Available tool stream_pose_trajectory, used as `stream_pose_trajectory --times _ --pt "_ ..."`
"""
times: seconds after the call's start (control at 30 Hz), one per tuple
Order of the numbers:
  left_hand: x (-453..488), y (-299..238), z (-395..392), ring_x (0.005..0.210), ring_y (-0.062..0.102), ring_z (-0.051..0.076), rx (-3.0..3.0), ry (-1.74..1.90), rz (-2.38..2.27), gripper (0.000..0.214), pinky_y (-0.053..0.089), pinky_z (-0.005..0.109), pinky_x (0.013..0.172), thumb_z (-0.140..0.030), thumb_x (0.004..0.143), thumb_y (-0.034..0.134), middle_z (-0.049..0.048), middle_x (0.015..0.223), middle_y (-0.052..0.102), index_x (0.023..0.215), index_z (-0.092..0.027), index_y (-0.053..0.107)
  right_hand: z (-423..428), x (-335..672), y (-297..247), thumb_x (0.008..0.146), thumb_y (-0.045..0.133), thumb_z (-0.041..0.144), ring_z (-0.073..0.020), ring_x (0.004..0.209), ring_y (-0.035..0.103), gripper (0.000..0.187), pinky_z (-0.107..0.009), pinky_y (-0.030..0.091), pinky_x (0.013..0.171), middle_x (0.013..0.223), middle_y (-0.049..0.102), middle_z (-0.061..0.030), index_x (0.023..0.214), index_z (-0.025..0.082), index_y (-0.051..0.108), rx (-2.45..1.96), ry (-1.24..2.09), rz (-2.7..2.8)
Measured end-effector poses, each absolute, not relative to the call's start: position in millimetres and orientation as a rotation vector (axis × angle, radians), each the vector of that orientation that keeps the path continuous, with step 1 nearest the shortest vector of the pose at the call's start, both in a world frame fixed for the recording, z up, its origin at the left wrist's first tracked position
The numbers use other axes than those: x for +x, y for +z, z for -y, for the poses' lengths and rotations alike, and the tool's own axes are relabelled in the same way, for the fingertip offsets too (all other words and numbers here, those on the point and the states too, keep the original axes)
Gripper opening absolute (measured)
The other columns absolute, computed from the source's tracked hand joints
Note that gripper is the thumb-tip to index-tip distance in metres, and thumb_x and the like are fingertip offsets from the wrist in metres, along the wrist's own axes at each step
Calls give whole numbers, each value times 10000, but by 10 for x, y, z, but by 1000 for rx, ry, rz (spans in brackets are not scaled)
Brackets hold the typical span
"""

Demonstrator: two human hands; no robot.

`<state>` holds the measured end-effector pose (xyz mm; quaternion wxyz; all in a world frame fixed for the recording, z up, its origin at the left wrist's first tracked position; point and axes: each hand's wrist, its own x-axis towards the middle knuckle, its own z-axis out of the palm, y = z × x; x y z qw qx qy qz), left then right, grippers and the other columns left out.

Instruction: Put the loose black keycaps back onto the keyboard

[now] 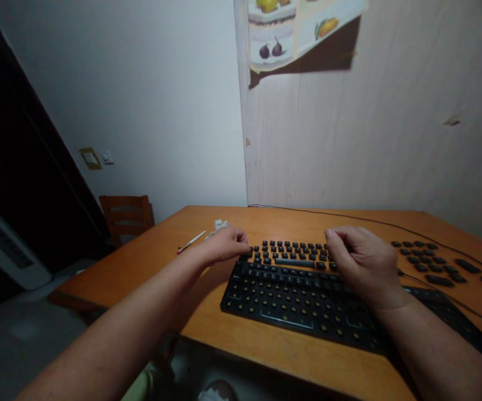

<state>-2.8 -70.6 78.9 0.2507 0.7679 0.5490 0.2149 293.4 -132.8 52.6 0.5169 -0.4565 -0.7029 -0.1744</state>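
Observation:
A black keyboard base [291,301] with its keycaps removed lies on the wooden table [266,345]. Rows of loose black keycaps [291,253] are laid out just behind it. My left hand [226,245] rests with curled fingers at the left end of those keycaps, pinching one near the keyboard's top left corner. My right hand [360,262] hovers over the keyboard's upper right part, fingers bent downward above the keycap rows; what it holds, if anything, is hidden.
More loose keycaps [428,262] lie at the right. A black cable [349,216] runs along the table's back. A thin white stick with a red tip [191,242] and crumpled tissue [220,225] lie left. A wooden chair [126,214] stands beyond.

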Motion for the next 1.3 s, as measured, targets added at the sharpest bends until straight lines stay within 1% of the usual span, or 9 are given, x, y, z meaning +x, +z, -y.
stream_pose_trajectory --times 0.13,0.37,0.57,0.73,0.87,0.97,1.03,1.17,1.3 --pt "11 731 964 565 461 112 2142 503 -1458 71 282 219 504 -237 662 610 -24 595 537 680 -168 607 1305 2950 518 908 561 336 -173 637 598 233 -294 407 620 680 646 -28 748 198 658 -1110 -422 1676" --pt "88 581 1164 554 462 120 2182 423 -1604 33 262 234 524 -183 642 607 -16 583 561 651 -184 576 1264 2976 496 913 553 345 -171 626 590 249 -291 400 613 662 636 -26 746 191 655 -1108 -446 1684" --pt "98 550 1228 570 476 130 2250 441 -1639 19 250 246 524 -202 659 591 6 612 581 658 -185 583 1254 2973 476 915 552 349 -172 637 590 246 -291 402 628 671 636 -26 760 191 660 -1113 -415 1690" --pt "92 527 1178 581 473 127 2140 546 -1592 96 266 229 518 -270 662 585 -10 600 550 679 -176 584 1318 2881 481 924 546 335 -174 658 584 240 -296 410 649 686 635 -33 777 187 666 -1095 -337 1811" --pt "120 519 1126 586 463 118 1955 716 -1524 141 291 220 519 -299 651 591 -16 607 535 692 -164 579 1427 2659 477 934 543 300 -184 768 609 186 -306 438 727 831 685 -50 944 189 692 -956 -210 1999" --pt "182 544 1144 580 456 114 1897 757 -1431 160 288 219 507 -312 653 602 -20 609 530 708 -163 585 1510 2420 435 924 557 299 -198 822 606 260 -322 453 761 892 684 -62 1131 178 659 -944 -63 2125" --pt "234 559 1173 578 459 112 1874 772 -1373 165 281 217 498 -316 662 603 -22 611 533 726 -164 593 1555 2268 401 897 593 295 -207 865 604 314 -332 459 782 942 686 -62 1189 187 633 -982 47 2157" --pt "328 551 1215 579 467 108 1804 847 -1320 167 282 214 495 -309 656 621 -23 624 559 745 -169 604 1591 2088 375 861 601 215 -201 920 614 312 -324 452 819 1021 699 -44 1170 219 636 -1003 251 2131" --pt "374 516 1221 564 459 102 1732 915 -1287 169 281 215 492 -278 627 648 -25 619 570 748 -167 612 1558 2062 393 852 560 169 -172 809 630 264 -289 455 753 904 707 -12 1083 226 674 -1023 437 2051"
